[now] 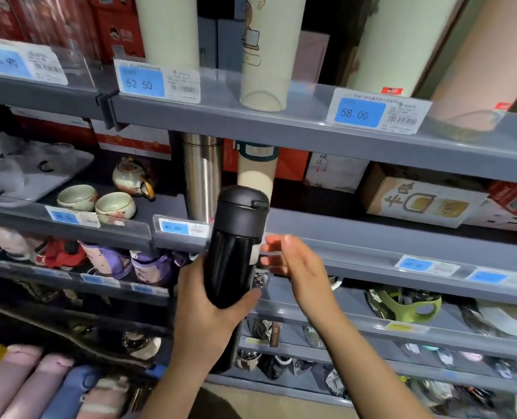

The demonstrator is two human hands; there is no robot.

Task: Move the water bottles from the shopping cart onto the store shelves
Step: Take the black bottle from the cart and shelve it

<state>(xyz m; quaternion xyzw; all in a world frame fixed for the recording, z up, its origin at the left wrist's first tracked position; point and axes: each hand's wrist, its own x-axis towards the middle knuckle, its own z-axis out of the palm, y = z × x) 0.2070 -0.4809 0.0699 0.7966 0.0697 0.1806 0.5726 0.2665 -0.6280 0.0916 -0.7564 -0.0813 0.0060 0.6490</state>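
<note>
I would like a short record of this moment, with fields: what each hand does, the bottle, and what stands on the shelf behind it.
left hand: grips the black bottle around its lower body
right hand: open, fingers beside the bottle
bottle: upright, lid closed, in front of the shelf edge
behind it: steel flask, cream bottle

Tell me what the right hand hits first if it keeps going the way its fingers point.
Probably the black bottle: the right hand is open, its fingers aimed left at the bottle's side near the white label, very close. Depth is unclear; it may already be touching.
</note>
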